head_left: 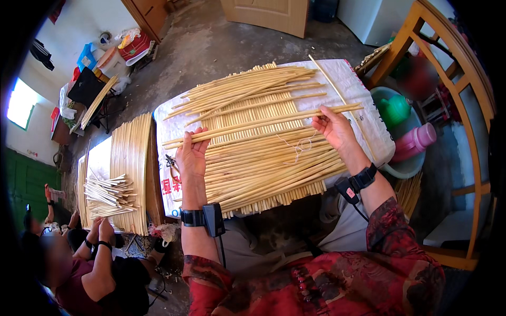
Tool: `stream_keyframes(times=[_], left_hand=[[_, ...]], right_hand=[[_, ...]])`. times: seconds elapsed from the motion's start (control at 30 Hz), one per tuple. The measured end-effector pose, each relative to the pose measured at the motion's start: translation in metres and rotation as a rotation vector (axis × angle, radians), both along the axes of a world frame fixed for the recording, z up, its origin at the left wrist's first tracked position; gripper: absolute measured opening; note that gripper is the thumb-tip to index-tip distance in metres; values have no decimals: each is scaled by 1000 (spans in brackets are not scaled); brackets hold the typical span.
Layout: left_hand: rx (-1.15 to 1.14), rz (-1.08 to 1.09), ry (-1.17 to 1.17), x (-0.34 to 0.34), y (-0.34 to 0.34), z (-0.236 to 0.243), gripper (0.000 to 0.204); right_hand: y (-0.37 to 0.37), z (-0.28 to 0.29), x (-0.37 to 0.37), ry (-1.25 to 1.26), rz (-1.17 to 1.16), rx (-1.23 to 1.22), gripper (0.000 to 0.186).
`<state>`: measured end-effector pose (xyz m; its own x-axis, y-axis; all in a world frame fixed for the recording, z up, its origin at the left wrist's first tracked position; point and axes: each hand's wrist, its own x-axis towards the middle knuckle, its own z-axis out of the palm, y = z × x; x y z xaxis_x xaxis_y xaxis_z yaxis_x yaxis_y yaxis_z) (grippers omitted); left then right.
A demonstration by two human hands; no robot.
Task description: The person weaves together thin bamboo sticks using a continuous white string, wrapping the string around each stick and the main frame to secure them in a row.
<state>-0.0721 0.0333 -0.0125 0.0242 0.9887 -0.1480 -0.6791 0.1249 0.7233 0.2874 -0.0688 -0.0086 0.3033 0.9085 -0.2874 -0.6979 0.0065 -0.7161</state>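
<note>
A large pile of pale bamboo sticks (pixel 253 158) lies across a white woven sack (pixel 363 110) on a board over my lap. My left hand (pixel 192 155) grips the left ends of a few sticks lifted slightly off the pile. My right hand (pixel 333 129) pinches the right ends of the same sticks (pixel 263 124), held roughly level across the pile. A thin single stick (pixel 337 92) lies diagonally at the far right. A loose thread (pixel 298 148) rests on the sticks near my right hand. Both wrists carry black bands with small devices.
Another person (pixel 95 258) sits at lower left by a flat mat of sticks (pixel 132 168) with a loose bundle (pixel 110 192). Scissors (pixel 171 166) lie at the sack's left edge. A wooden chair frame (pixel 464 105), a basin (pixel 406 168), a green kettle (pixel 395 109) and a pink flask (pixel 416 141) stand right.
</note>
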Motion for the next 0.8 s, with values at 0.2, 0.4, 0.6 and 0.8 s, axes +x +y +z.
stream_keyframes(times=[0.2,0.4,0.6,0.8], left_hand=[[-65,-10,-70,7,-5,-1,17],[-110,-258,-81,46,-27,-4,17],[-117,-243,-15,68,-34,1,16],[-76,-174,56,72,-34,5,16]], right_hand=[[1,-3,1,-15,-2,-3,14],[3,-6,-6,-13,21,-8,13],[1,-7,-9,3,30,-8,14],[-1,-5,-11,25,88,-26,22]])
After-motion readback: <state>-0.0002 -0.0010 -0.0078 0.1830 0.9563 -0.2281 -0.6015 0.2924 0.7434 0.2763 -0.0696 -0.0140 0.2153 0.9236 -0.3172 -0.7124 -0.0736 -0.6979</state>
